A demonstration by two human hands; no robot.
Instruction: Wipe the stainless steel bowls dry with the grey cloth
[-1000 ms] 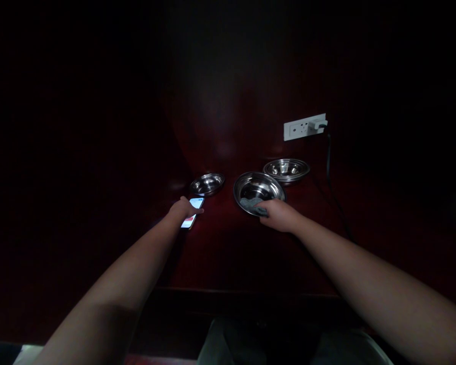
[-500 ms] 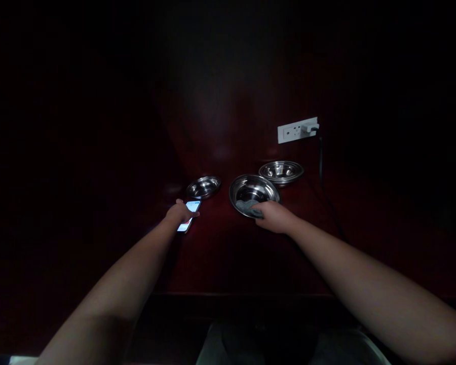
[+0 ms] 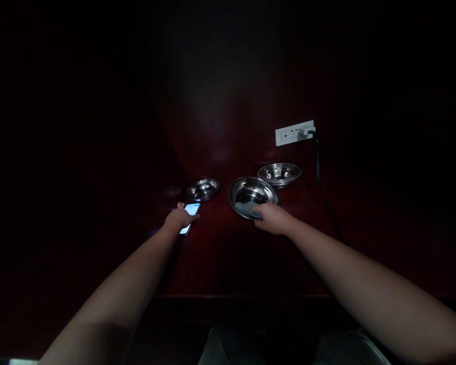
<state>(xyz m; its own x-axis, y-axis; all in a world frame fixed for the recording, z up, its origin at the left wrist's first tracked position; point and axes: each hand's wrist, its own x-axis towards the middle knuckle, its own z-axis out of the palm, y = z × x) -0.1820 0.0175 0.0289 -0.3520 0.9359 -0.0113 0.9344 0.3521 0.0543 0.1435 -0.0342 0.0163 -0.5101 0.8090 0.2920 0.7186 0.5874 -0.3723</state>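
The right hand (image 3: 274, 218) pinches a grey cloth (image 3: 243, 207) inside the steel bowl (image 3: 251, 188), at the bowl's 5 o'clock rim. The left hand (image 3: 178, 218) spans a lit phone (image 3: 192, 209) at the bowl's 8 o'clock; whether it grips cannot be told. Judged step: wiping the bowl. The next move likely calls for steady rim support.

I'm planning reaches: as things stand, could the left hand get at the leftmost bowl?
Probably yes: the leftmost bowl sits just beyond the left hand with no other bowl between, though it may first have to release the phone.
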